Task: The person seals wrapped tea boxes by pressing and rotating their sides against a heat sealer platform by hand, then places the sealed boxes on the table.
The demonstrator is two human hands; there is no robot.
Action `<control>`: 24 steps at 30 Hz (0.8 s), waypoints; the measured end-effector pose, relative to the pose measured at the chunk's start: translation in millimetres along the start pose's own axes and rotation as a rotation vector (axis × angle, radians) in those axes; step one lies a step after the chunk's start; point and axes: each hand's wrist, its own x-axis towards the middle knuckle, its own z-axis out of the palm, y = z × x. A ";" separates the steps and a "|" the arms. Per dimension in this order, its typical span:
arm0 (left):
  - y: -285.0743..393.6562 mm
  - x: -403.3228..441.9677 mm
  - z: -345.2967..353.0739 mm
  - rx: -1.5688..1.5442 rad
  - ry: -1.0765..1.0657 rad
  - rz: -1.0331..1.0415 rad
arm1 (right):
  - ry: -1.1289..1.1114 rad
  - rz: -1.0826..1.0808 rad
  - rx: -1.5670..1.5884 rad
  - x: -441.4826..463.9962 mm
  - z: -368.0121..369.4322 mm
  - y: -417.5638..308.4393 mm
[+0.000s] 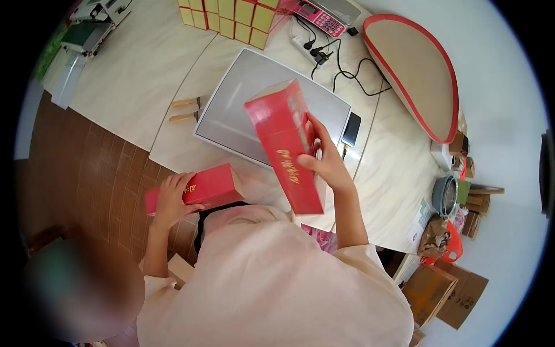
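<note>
My left hand [170,202] is closed over a red box [217,185] with gold lettering, held low at the table's front edge beside my body. A second red box [276,127], long and also gold-lettered, is tilted up in my right hand [327,161], whose thumb lies on the lettered face and fingers wrap the far side. This box is above the right part of a grey metal tray [231,95] on the table. The far ends of both boxes' contents cannot be seen.
Two wooden-handled tools [185,118] lie left of the tray. A phone [351,128] lies at its right. Behind are stacked gold-and-red boxes [236,21], a pink scale [324,21], a power strip [309,50] with cables, and a red-rimmed round tray [413,75]. Cardboard boxes [429,289] stand at right.
</note>
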 end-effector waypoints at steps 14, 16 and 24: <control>-9.4 15.1 14.6 0.095 -0.116 0.101 | 0.062 -0.429 -1.096 62.8 26.5 83.4; -4.0 25.5 17.8 0.100 -0.116 0.146 | -0.007 -0.347 -1.184 55.4 24.0 77.9; 9.5 56.5 61.8 0.141 -0.167 0.390 | 0.028 -0.453 -1.148 74.8 14.0 78.2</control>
